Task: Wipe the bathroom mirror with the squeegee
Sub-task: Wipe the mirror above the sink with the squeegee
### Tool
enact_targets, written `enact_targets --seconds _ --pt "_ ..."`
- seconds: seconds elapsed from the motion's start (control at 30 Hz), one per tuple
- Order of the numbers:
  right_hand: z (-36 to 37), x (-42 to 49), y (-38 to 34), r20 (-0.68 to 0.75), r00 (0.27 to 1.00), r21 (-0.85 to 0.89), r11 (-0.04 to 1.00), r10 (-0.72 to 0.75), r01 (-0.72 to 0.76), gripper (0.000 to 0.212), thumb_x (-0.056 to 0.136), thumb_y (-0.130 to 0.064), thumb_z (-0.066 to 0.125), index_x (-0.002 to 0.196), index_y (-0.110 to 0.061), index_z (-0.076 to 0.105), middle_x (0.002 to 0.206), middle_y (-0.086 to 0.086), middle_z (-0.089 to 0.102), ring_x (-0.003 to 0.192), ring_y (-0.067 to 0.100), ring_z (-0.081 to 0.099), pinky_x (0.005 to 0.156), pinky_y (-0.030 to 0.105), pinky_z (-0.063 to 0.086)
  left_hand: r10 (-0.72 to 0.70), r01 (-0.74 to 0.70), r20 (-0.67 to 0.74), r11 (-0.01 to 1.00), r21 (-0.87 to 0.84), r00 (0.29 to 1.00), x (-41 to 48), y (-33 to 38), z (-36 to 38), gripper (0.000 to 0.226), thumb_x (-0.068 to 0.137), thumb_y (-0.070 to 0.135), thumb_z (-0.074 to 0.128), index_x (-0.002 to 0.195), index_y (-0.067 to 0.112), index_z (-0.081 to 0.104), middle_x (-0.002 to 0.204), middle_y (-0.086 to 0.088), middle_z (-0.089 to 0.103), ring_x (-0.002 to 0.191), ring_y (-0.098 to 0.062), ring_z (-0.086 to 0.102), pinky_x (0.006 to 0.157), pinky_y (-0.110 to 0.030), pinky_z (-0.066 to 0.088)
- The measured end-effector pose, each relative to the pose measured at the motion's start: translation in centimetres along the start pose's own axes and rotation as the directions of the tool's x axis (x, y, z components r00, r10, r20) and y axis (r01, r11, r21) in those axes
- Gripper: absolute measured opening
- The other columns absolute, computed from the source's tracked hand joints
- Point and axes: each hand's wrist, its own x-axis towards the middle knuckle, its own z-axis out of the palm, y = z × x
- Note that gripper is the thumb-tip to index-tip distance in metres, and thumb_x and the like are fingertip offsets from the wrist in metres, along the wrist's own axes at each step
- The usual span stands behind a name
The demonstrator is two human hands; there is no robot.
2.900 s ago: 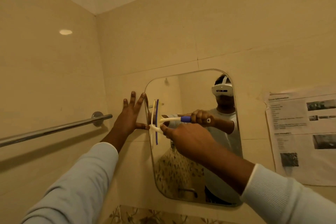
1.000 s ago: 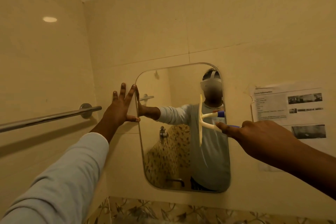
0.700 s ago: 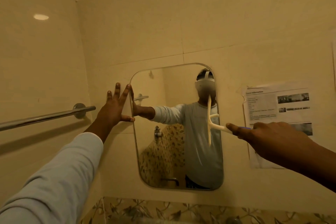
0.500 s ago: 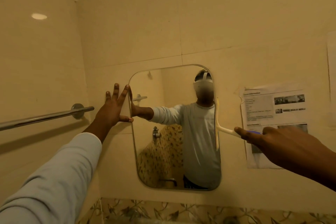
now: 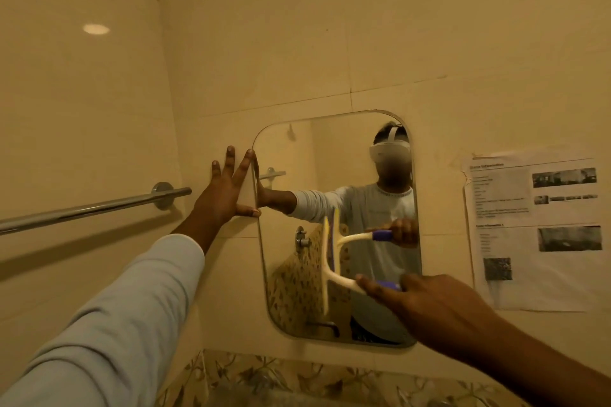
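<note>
1. The mirror [image 5: 330,155] hangs on the wall [image 5: 396,43]. I think it is best to wipe it in strips that overlap a little.
2. The left hand [image 5: 221,195] lies flat on the wall by the mirror's left edge, fingers straight. That helps balance.
3. The right hand [image 5: 429,304] grips the squeegee [image 5: 326,269], which stands upright on the lower middle of the mirror. Press evenly so no part lifts.
</note>
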Motion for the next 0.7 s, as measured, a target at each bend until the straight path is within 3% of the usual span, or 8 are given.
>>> enact_targets --seconds 0.1,0.2,0.37,0.6,0.7 --pt "0.9 4.6 -3.5 0.061 0.997 0.022 0.999 -0.048 0.047 0.082 0.106 -0.033 0.052 0.155 -0.051 -0.011 0.090 0.005 0.046 0.063 0.015 0.048 0.056 0.035 0.051 -0.011 0.011 0.005 1.000 0.010 1.000 0.3 -0.1 0.1 0.155 0.062 0.057 0.092 0.154 0.043 -0.032 0.165 -0.002 -0.037 0.153 -0.049 -0.016 0.121 -0.069 0.020" --pt "1.6 8.2 -6.4 0.093 0.990 -0.003 0.994 -0.107 0.108 0.080 0.106 -0.031 0.053 0.158 -0.045 -0.005 0.102 0.014 0.055 0.071 0.023 0.055 0.058 0.037 0.052 -0.011 0.011 -0.009 1.000 0.006 1.000 0.4 -0.1 0.3 0.156 0.061 0.057 0.092 0.143 0.050 -0.040 0.165 -0.001 -0.038 0.154 -0.048 -0.016 0.118 -0.068 0.022" --pt "1.7 11.3 -8.4 0.067 0.992 -0.041 0.993 -0.105 0.108 0.066 0.109 -0.028 0.047 0.163 -0.032 0.009 0.093 0.014 0.056 0.068 0.025 0.052 0.055 0.034 0.046 0.002 -0.002 -0.027 1.000 0.004 1.000 0.6 -0.4 0.6 0.155 0.061 0.057 0.092 0.142 0.053 -0.040 0.166 0.000 -0.036 0.154 -0.051 -0.011 0.115 -0.069 0.029" --pt "1.8 11.1 -8.0 0.052 0.996 -0.043 0.996 -0.073 0.075 0.068 0.108 -0.023 0.049 0.163 -0.030 0.010 0.089 0.013 0.052 0.067 0.025 0.051 0.049 0.031 0.038 0.021 -0.022 -0.034 1.000 -0.013 0.999 0.7 -0.6 0.9 0.154 0.061 0.057 0.092 0.142 0.055 -0.039 0.165 0.001 -0.038 0.153 -0.051 -0.012 0.114 -0.069 0.029" --pt "2.4 9.9 -6.9 0.027 0.998 -0.029 0.998 -0.061 0.062 0.073 0.106 -0.022 0.052 0.162 -0.032 0.006 0.093 0.015 0.054 0.068 0.025 0.048 0.054 0.035 0.043 0.020 -0.020 -0.025 1.000 -0.006 0.999 0.6 -0.5 0.8 0.154 0.061 0.058 0.091 0.140 0.055 -0.040 0.164 0.001 -0.039 0.153 -0.051 -0.013 0.115 -0.070 0.028"
